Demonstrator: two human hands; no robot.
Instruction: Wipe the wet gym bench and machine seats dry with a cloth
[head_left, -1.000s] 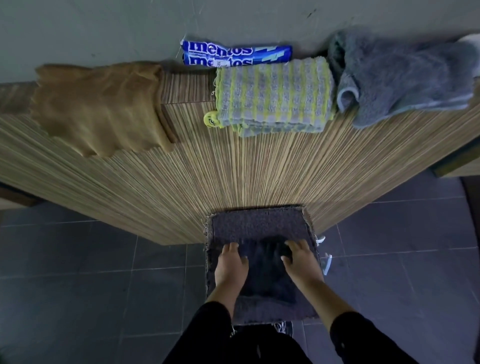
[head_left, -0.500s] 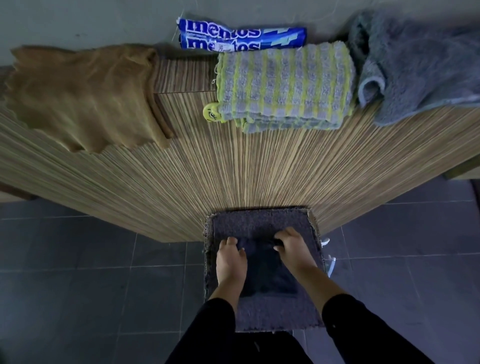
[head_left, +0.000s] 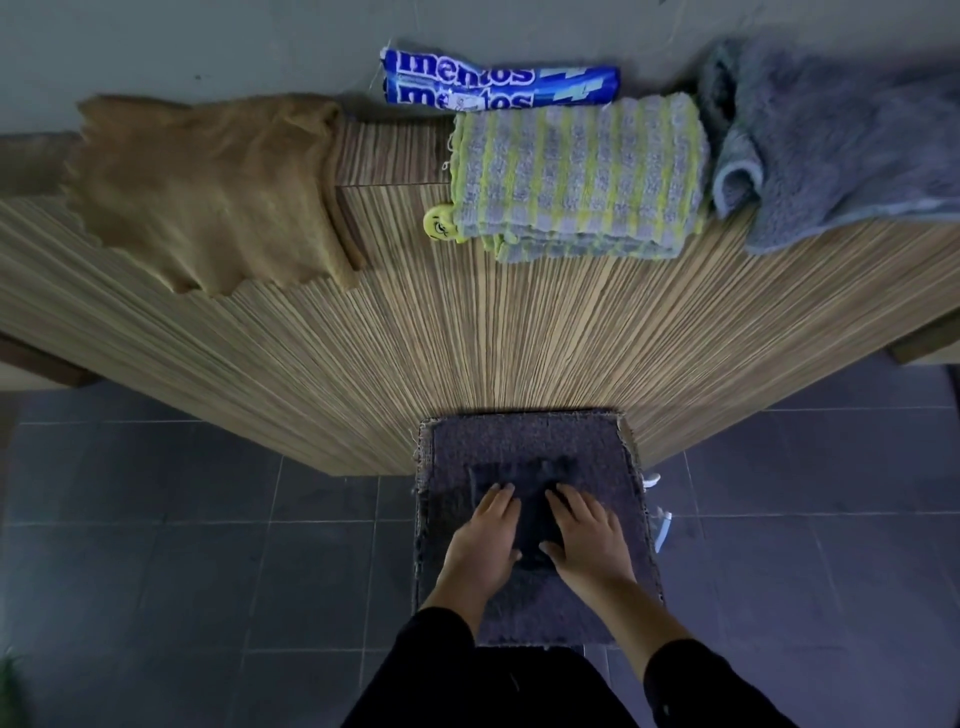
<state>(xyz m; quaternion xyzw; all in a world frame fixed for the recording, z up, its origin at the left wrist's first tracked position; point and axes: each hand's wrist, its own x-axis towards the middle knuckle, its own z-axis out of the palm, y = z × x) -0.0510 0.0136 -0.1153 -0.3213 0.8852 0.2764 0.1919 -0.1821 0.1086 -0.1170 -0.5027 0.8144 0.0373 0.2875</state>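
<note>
Both hands moved back, fingers now flat: left hand (head_left: 483, 545) and right hand (head_left: 587, 540) press dark cloth (head_left: 530, 499) onto grey padded seat (head_left: 524, 436), below striped wooden worktop (head_left: 467, 322); grey tiled floor (head_left: 208, 571) around seat.

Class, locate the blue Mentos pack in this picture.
In the head view, the Mentos pack lies top centre against the wall, just behind the striped cloth on the wooden counter.
</note>
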